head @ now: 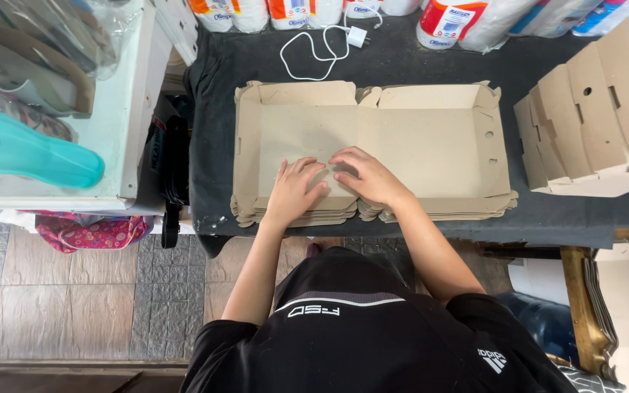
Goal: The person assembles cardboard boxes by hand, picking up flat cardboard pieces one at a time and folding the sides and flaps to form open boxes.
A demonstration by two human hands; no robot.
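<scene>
The flat cardboard blank [402, 138] tops a stack at the worktop's [547, 218] six o'clock edge; left hand [290, 191] and right hand [367, 177] press flat, open-palmed, grasping nothing. Risk: uneven pressure could slide upper sheets off (stack already overhangs), or crease the fold crooked.

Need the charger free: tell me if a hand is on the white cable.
No, both hands rest on the flat cardboard stack; the white cable lies apart behind it.
</scene>
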